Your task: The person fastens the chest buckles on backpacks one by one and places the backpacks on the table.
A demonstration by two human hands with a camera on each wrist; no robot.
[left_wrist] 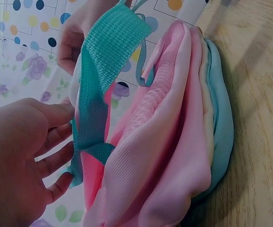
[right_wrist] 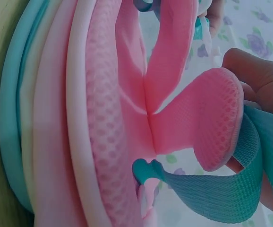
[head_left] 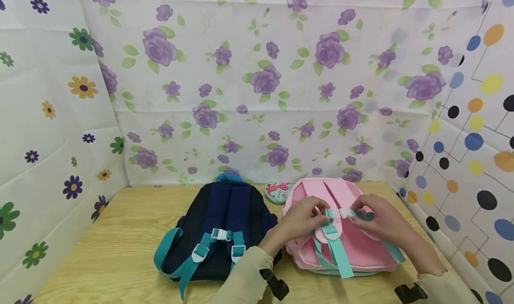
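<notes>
A pink backpack (head_left: pixel 369 246) lies on the table with its shoulder straps (head_left: pixel 319 189) facing up and its teal webbing (head_left: pixel 340 255) loose in front. My left hand (head_left: pixel 303 217) pinches the teal chest strap (head_left: pixel 329 214) between thumb and fingers. Opposite it, my right hand (head_left: pixel 379 217) pinches the strap end by a white plastic buckle (head_left: pixel 345 213). The two strap ends are close together; whether the buckle halves are joined is too small to tell. In the right wrist view, a padded pink shoulder strap (right_wrist: pixel 219 118) stands up beside the right hand, with a teal strap (right_wrist: pixel 217 194) looping below.
A dark blue backpack (head_left: pixel 217 201) with teal straps and a fastened white buckle (head_left: pixel 221 235) lies to the left. A small round teal case (head_left: pixel 278 192) with a red pattern sits behind, between the bags. Patterned cloth (head_left: pixel 241 94) walls in the wooden table (head_left: pixel 116 232).
</notes>
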